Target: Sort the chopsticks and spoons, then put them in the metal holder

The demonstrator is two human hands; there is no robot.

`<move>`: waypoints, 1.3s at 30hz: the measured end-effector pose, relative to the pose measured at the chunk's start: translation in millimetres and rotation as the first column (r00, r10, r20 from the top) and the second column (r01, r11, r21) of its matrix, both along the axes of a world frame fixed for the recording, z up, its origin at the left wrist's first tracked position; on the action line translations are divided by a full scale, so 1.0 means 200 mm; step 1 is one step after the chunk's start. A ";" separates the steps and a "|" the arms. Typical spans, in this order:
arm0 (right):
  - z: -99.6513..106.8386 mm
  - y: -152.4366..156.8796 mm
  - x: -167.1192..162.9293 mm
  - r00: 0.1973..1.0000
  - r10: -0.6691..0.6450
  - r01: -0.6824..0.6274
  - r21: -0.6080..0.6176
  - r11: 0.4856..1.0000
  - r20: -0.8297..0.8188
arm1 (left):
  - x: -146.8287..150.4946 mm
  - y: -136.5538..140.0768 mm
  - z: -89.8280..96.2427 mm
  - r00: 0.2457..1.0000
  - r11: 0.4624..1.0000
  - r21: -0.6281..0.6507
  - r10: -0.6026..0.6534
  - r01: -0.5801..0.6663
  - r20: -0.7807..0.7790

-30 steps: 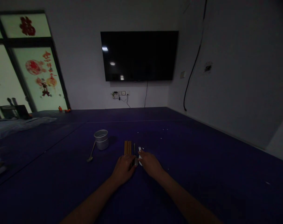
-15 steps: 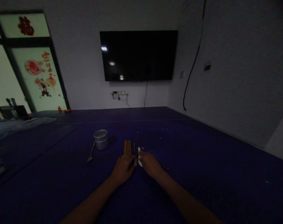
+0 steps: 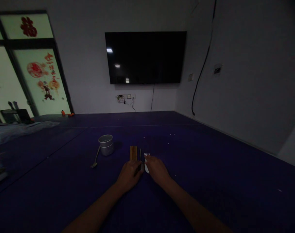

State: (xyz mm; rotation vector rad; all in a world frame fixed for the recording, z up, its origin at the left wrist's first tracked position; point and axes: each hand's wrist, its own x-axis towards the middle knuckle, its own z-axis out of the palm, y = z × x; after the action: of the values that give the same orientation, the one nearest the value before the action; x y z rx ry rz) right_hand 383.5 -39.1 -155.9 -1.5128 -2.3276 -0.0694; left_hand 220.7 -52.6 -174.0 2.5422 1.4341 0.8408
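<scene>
My left hand is closed over the near ends of several brown wooden chopsticks, which lie side by side on the dark blue surface. Its fingertips and thumb come close to a metal spoon; whether they touch it I cannot tell. Just right of that spoon, my right hand has its fingers closed on a white spoon, whose handle with a hole points away from me. Further left stands a silver metal cup with an open top. Another metal spoon lies beside it, handle toward the cup.
The dark blue surface reaches to the walls, with small white scraps on it. A black television hangs on the far wall above sockets and cables. At the left are clear plastic sheeting, a black holder and a decorated glass door.
The view has shifted very slightly. My right fingers have moved a little on the white spoon, which lies slightly more upright in view. My left hand stays over the chopsticks.
</scene>
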 end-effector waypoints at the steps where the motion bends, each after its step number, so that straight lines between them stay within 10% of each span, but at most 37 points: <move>1: 0.01 0.00 0.00 1.000 -0.005 0.005 0.011 1.000 0.004 | 0.00 0.00 0.01 1.000 1.000 0.025 -0.002 0.001 0.001; 6: 0.04 -0.04 -0.02 1.000 -0.016 0.016 0.037 0.999 -0.004 | -0.08 -0.01 0.12 0.963 0.927 0.288 0.264 -0.240 -0.048; 10: 0.04 -0.05 -0.04 1.000 0.015 -0.014 0.074 0.997 -0.015 | -0.31 0.02 0.21 0.779 0.655 0.472 0.615 -0.590 0.121; 15: 0.03 -0.06 -0.04 0.997 0.068 -0.061 0.201 0.978 -0.026 | -0.57 0.06 0.24 0.438 0.382 0.306 0.888 -0.872 0.142; 23: 0.06 -0.09 -0.04 0.998 -0.056 0.060 0.289 0.955 -0.025 | -0.62 0.09 0.18 0.399 0.413 -0.023 0.863 -0.911 -0.312; 39: 0.02 -0.08 -0.04 0.996 -0.039 0.062 0.286 0.956 -0.085 | -0.67 0.13 0.15 0.421 0.411 -0.100 0.853 -0.906 -0.308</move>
State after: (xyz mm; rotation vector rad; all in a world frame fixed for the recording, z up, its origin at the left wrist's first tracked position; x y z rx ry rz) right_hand 375.6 -54.9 -151.1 -1.4016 -2.1095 -0.3416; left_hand 87.4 -27.2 -144.8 1.5217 2.8316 0.3585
